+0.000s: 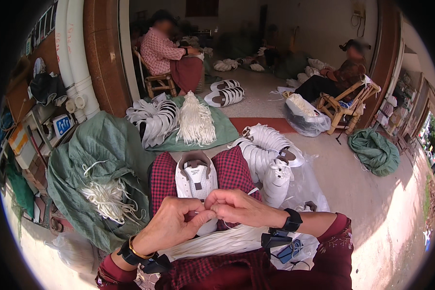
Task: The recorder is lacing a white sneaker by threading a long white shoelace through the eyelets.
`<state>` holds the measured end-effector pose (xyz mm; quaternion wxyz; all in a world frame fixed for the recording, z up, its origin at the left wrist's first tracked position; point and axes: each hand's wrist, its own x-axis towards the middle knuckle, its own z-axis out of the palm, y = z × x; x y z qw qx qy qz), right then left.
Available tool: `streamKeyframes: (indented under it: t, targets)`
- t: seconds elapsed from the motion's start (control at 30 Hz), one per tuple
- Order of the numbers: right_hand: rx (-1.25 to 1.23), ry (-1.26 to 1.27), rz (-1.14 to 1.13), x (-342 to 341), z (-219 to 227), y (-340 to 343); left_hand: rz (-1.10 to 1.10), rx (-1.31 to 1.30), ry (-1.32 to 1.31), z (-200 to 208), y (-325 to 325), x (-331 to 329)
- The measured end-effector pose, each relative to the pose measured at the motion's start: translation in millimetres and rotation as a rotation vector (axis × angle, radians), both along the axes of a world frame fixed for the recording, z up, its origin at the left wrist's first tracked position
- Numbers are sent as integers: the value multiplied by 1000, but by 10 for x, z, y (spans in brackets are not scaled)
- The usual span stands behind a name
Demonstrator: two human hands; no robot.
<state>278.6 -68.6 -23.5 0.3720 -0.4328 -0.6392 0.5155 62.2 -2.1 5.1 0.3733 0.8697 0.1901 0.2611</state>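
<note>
My left hand point(171, 220) and my right hand point(241, 208) meet over my lap, thumbs and fingertips pinched together. Between them is a thin white shoelace point(253, 191); a short end sticks up past my right hand, and the rest is mostly hidden by my fingers. Just beyond the hands, an unlaced white sneaker point(196, 174) with a grey-brown lining rests upright, its toe partly covered by my hands. Under it lies a red-and-black checked cushion point(233, 166). A bundle of long white laces point(212, 246) stretches across my lap, below my wrists.
Nested white sneakers point(258, 162) curve along on the right by clear plastic. More shoe uppers point(154, 121) and a heap of white laces point(195, 121) lie on green cloth ahead. A green sack point(92, 154) with laces stands left. Two people sit on chairs beyond.
</note>
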Motion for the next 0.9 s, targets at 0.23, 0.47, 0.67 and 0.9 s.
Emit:
streamKeyframes:
  t: [0.23,0.47,0.67,0.9]
  targets:
    - [11,-11,-79,187,-174,141,18,-7,-30,-347,104,59]
    - [252,-217,-311,253,-415,393,282,-40,-109,-854,394,30]
    - [424,-375,-307,223,-421,394,285,-12,-81,-905,433,36]
    - [428,-390,-303,286,-486,400,280,-18,-67,-907,458,51]
